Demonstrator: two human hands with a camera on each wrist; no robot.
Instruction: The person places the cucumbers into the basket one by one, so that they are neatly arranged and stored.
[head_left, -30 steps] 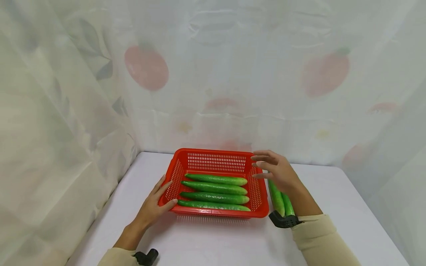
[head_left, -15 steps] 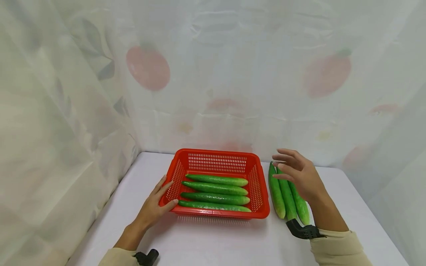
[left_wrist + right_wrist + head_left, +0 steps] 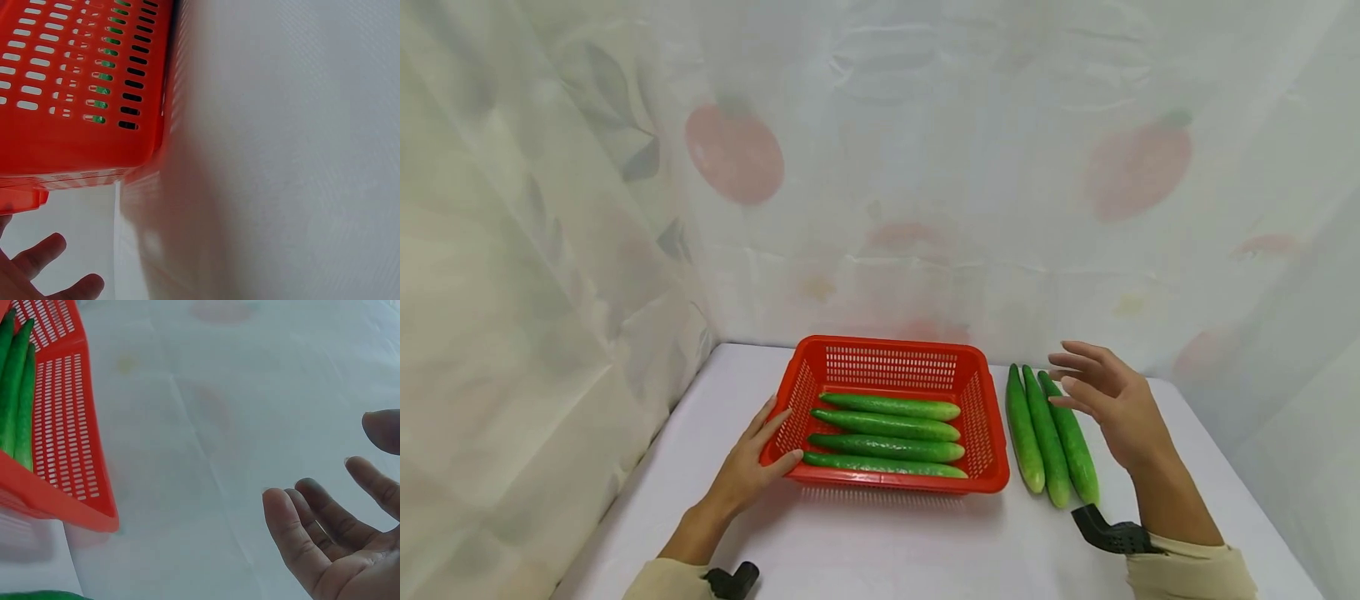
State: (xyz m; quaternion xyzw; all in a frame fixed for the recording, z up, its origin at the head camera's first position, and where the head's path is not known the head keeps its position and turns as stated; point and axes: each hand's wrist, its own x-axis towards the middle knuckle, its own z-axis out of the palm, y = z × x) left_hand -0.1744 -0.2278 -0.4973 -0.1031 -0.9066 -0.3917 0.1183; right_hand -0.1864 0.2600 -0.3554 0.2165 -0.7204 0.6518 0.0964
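Basket [image 3: 880,481] touched at its left rim by left hand [image 3: 747,464], fingers relaxed and extended. Four green cucumbers [image 3: 883,427] laid side by side inside basket; three loose cucumbers [image 3: 1045,437] laid just right of basket, near right hand [image 3: 1116,404], held raised farther right with fingers loosely parted.

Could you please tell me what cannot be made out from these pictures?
Head: floor of the basket under the four cucumbers, hidden by them.
Left wrist: most of those cucumbers, behind the basket's slotted wall.
Left wrist: part of the left hand, cut by the left edge.
Right wrist: part of the right hand, cut by the right edge.
Right wrist: most of a loose cucumber, cut by the bottom edge.
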